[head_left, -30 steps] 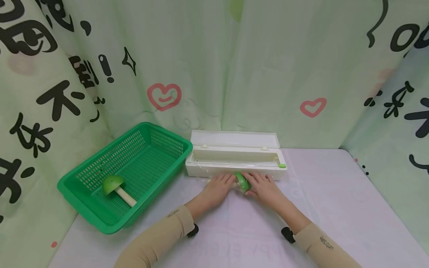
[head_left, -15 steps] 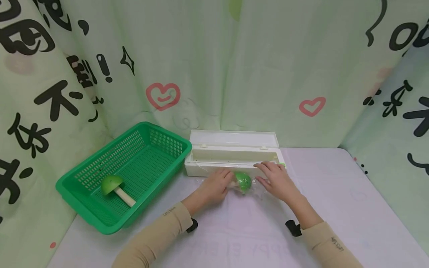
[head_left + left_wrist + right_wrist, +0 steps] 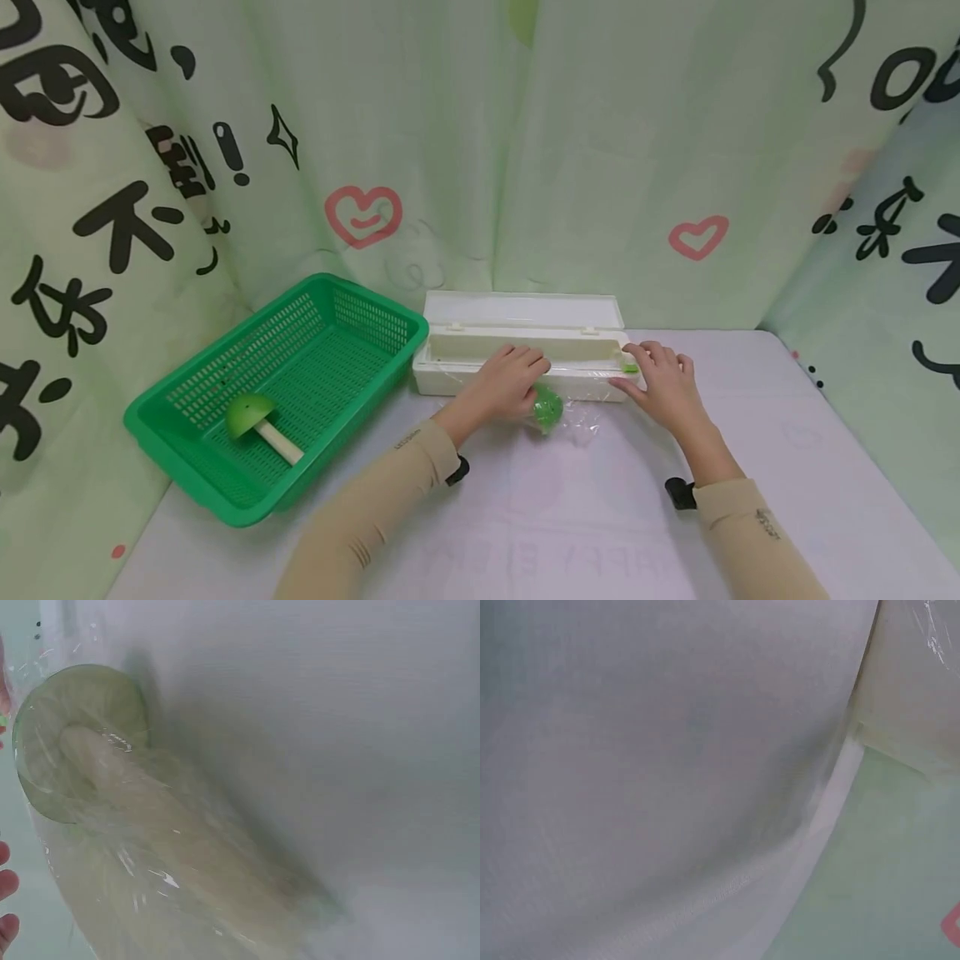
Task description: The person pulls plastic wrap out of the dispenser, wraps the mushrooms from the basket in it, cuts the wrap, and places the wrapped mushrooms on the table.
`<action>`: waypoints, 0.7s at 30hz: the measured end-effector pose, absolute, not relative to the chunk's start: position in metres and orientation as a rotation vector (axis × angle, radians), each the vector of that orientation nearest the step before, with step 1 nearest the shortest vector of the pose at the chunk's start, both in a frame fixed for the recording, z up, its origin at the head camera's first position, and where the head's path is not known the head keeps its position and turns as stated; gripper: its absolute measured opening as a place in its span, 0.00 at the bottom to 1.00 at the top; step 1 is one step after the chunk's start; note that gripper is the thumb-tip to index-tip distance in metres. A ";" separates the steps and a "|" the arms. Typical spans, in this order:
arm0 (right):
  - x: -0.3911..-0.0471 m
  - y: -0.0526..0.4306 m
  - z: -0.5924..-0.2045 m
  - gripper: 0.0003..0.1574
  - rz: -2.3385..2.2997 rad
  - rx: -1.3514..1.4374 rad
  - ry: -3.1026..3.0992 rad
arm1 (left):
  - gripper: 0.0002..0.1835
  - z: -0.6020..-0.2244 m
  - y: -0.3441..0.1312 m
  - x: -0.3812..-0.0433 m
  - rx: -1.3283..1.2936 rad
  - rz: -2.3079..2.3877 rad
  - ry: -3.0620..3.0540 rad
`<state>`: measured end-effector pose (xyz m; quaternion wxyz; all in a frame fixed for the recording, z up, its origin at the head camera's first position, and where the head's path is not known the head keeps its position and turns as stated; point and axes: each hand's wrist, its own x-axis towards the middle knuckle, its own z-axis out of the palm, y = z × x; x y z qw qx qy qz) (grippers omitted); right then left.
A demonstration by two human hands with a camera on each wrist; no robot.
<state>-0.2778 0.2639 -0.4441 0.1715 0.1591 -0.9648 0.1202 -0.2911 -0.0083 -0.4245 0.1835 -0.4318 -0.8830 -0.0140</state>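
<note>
A toy mushroom with a green cap (image 3: 548, 408) lies in clear cling film (image 3: 165, 881) in front of the white cling film dispenser (image 3: 525, 386), whose lid is raised. In the left wrist view its pale stem (image 3: 172, 825) shows through the film. My left hand (image 3: 504, 383) is over the film beside the cap, fingers bent loosely toward the dispenser's front edge; several fingertips (image 3: 7, 885) show apart from the mushroom. At the dispenser's right end, my right hand (image 3: 667, 392) has thumb and fingers about the green slider (image 3: 629, 367). The right wrist view shows no fingers.
A green plastic basket (image 3: 360, 417) stands at the left, touching or close to the dispenser. Another green-capped toy mushroom (image 3: 251, 414) lies in it. A white cloth (image 3: 570, 517) covers the table, and a printed curtain (image 3: 585, 167) hangs behind and at both sides.
My right hand has moved from the mushroom to the slider at the dispenser's right end. My left hand has shifted up and right, nearer the dispenser's edge. The wrapped mushroom stays in place.
</note>
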 end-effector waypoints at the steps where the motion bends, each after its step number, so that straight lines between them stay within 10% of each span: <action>1: -0.278 0.265 -0.445 0.34 0.332 0.448 -2.740 | 0.13 -0.422 -0.005 -0.293 -1.210 -0.031 -2.503; 21: -0.282 0.272 -0.459 0.39 0.278 0.344 -2.820 | 0.17 -0.420 0.093 -0.312 -1.077 0.085 -2.763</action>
